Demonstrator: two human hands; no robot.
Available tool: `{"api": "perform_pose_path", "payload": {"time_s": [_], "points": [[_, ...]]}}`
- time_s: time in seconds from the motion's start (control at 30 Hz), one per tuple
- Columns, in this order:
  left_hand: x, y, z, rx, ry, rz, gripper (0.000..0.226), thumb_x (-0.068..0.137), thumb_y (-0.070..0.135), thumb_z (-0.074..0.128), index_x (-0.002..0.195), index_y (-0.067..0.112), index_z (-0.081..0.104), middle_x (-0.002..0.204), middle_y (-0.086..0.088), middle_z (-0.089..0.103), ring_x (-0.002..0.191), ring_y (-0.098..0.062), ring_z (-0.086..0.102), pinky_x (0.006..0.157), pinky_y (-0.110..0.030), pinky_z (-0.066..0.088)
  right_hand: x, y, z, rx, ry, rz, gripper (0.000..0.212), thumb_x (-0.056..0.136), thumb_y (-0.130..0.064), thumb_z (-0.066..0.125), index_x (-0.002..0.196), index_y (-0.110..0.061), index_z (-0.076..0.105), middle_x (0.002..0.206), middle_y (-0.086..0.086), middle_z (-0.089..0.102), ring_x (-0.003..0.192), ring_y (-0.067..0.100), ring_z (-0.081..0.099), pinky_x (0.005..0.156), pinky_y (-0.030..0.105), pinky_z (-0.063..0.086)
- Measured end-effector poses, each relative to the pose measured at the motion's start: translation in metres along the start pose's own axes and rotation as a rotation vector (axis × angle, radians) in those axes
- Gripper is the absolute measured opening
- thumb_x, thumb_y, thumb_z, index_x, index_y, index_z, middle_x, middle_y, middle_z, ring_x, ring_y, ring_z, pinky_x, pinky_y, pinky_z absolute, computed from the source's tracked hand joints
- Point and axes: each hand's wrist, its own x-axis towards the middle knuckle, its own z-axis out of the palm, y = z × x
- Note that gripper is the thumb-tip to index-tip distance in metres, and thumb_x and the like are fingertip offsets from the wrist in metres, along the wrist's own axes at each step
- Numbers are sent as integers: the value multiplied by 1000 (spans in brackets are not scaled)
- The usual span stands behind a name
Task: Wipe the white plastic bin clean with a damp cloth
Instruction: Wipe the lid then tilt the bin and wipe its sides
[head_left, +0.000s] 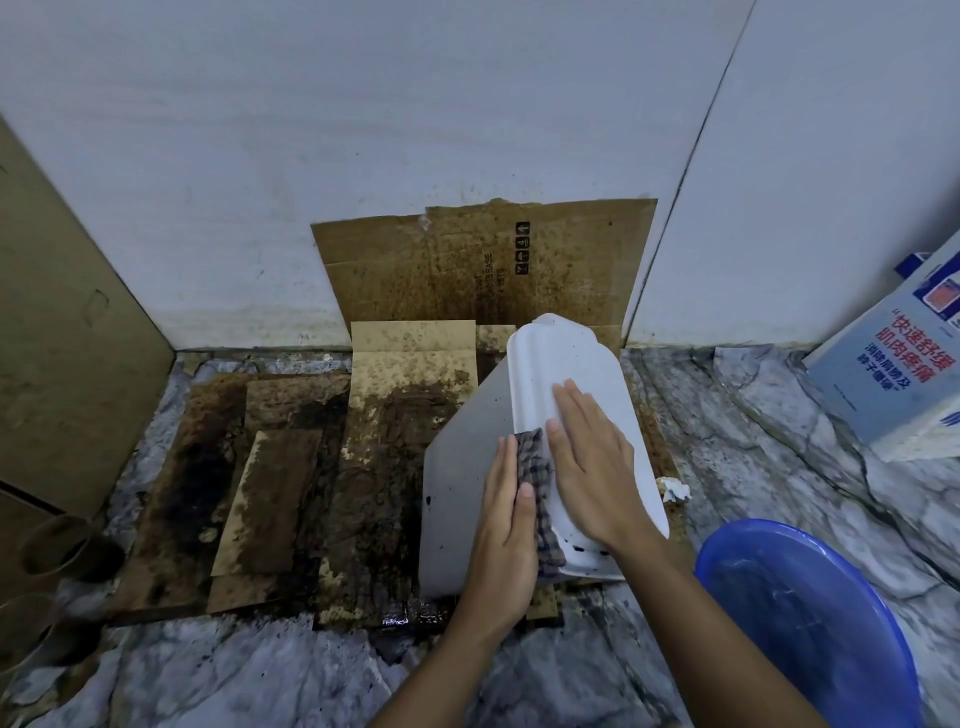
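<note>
— Which step is this?
— The wiping itself. The white plastic bin (571, 358) lies tipped on stained cardboard (410, 374). The left hand (511, 519) presses the checked cloth (534, 454) flat on its edge. The right hand (592, 467) rests flat on top, fingers straight.
— Next?
— Probably sliding the cloth along while steadying the bin.

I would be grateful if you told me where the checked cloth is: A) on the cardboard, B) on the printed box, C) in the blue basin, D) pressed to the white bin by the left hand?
D: the left hand presses the checked cloth against the white bin, beside the right hand lying flat on it.
</note>
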Motion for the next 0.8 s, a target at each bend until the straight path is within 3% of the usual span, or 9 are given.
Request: {"api": "perform_pose_path", "payload": {"time_s": [0.27,0.43,0.6,0.8], "points": [[56,4,14,15,-93,7,54,108,43,28,159,41,9,166,23,4,151,6,5,126,-30,10,-3,31,-12,136,17,31,64,100,-62,21,159,-38,18,166,-25,8,153,-5,3,128,40,9],[112,4,18,40,-70,16,52,110,41,22,159,40,7,168,17,4,153,-1,4,127,-41,10,-5,44,-17,196,-4,51,54,107,-50,29,159,-43,17,163,-33,8,151,-11,3,128,34,7],[143,-2,26,82,-77,19,50,110,43,17,158,43,4,166,23,-2,147,8,-9,126,-48,-1,-4,53,-23,234,-13,82,52,107,-43,31,158,-44,19,161,-37,11,148,-15,3,125,27,4],[123,0,35,98,-124,34,53,109,45,19,158,44,-1,163,27,-7,148,6,-18,125,-48,-7,-6,58,-23,263,18,95,51,108,-39,34,158,-41,23,163,-32,17,150,-12,9,128,34,8]]}}
